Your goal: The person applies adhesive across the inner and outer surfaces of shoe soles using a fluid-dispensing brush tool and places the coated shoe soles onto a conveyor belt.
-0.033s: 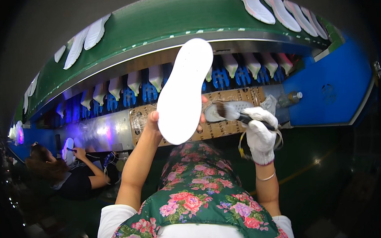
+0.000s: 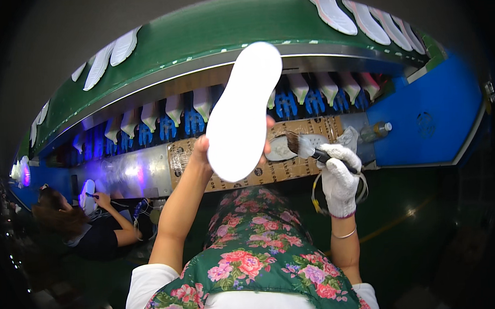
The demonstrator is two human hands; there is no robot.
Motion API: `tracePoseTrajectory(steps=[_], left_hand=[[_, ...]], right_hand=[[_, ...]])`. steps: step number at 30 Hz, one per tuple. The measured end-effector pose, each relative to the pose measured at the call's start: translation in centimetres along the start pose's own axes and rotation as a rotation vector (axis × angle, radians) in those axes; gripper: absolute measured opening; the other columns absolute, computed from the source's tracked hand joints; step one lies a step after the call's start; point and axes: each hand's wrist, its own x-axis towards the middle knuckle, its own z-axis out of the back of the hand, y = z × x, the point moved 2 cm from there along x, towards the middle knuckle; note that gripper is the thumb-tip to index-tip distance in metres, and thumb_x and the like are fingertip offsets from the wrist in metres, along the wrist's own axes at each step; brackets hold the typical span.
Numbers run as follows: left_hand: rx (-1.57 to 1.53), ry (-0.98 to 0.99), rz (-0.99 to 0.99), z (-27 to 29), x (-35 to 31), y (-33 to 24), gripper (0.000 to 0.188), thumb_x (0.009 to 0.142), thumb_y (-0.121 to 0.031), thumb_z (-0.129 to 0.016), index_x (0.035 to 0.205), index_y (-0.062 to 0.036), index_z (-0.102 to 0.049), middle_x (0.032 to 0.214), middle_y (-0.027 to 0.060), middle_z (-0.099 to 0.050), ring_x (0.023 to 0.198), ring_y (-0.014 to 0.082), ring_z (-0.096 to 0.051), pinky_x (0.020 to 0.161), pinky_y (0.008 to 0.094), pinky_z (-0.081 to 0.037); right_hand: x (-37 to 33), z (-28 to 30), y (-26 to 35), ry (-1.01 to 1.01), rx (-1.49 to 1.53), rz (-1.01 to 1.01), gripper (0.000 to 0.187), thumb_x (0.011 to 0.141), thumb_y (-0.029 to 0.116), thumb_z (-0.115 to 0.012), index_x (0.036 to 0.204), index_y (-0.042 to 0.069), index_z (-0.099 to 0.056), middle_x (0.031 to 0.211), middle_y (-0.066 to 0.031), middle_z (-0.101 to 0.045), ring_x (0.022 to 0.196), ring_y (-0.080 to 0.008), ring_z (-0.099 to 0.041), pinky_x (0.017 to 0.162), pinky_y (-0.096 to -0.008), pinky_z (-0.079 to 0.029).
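Observation:
My left hand is bare and grips a white shoe sole by its lower sides, thumb on the left edge and fingertips on the right. The sole is held up over the bench with its smooth face toward me. In a white knit glove, my right hand is closed round the black handle of a brush. The brush's dark bristles point left, apart from the sole. Behind them lies a pale grey, shoe-shaped piece, partly hidden by the brush, on the taped cardboard.
A green conveyor belt at the back carries several white soles. Below it hangs a row of shoe shapes on blue holders. A clear bottle and crumpled white cloth lie right. A co-worker brushes a sole at left.
The sole in my left hand has shifted slightly up and to the right. In my right hand the brush has turned a little, its bristles now more sharply seen.

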Motion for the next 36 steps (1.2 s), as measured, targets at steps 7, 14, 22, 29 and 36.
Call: tracePoseTrajectory(steps=[7,14,22,29,36], left_hand=[[-0.275,-0.630,0.051,4.0,14.2,1.3,0.069,0.104,-0.049,-0.040,0.154,-0.0057,-0.021,0.152,0.0343,-0.024,0.135,0.0531,-0.036,0.114,0.0560,-0.038],[0.453,-0.594,-0.151,3.5,5.6,-6.1,0.051,0.098,-0.015,-0.058,0.142,0.0038,-0.042,0.119,0.0222,-0.064,0.095,0.0304,-0.070,0.078,0.0379,-0.059],[2.321,-1.269,-0.148,12.7,-11.3,-31.7,0.059,0.068,-0.014,-0.080,0.122,-0.0050,-0.058,0.100,0.0177,-0.068,0.097,0.0385,-0.064,0.087,0.0456,-0.051],[1.719,-1.027,-0.804,2.4,-15.4,-24.9,0.037,0.085,-0.003,-0.070,0.118,-0.0023,-0.055,0.124,0.0115,-0.057,0.111,0.0202,-0.057,0.094,0.0322,-0.047],[1.096,-1.389,-0.951,-4.7,-23.2,-17.2,0.037,0.096,-0.027,-0.043,0.119,0.0001,-0.053,0.120,0.0215,-0.064,0.106,0.0307,-0.064,0.095,0.0411,-0.053]], right_hand=[[-1.8,1.2,-7.4,-0.036,-0.296,-0.207,0.021,0.082,-0.007,-0.072,0.102,-0.003,-0.074,0.096,-0.0093,-0.073,0.085,-0.0137,-0.067,0.078,-0.0248,-0.053],[-2.2,1.5,-10.1,-0.032,-0.307,-0.322,0.021,0.084,-0.003,-0.073,0.104,-0.004,-0.073,0.094,-0.0074,-0.073,0.081,-0.0111,-0.066,0.071,-0.0223,-0.052],[-2.2,-1.5,-13.4,0.042,-0.286,-0.423,0.024,0.083,0.002,-0.075,0.107,-0.004,-0.072,0.091,-0.0104,-0.074,0.074,-0.0147,-0.068,0.065,-0.0251,-0.052],[-0.6,-2.9,-13.1,-0.082,-0.079,-0.487,0.023,0.084,0.001,-0.073,0.106,-0.006,-0.071,0.090,-0.0124,-0.073,0.073,-0.0170,-0.068,0.065,-0.0246,-0.052],[1.3,-7.0,-7.4,0.095,0.127,-0.335,0.026,0.086,0.003,-0.070,0.110,-0.005,-0.068,0.107,-0.0180,-0.070,0.085,-0.0201,-0.067,0.073,-0.0297,-0.056]])
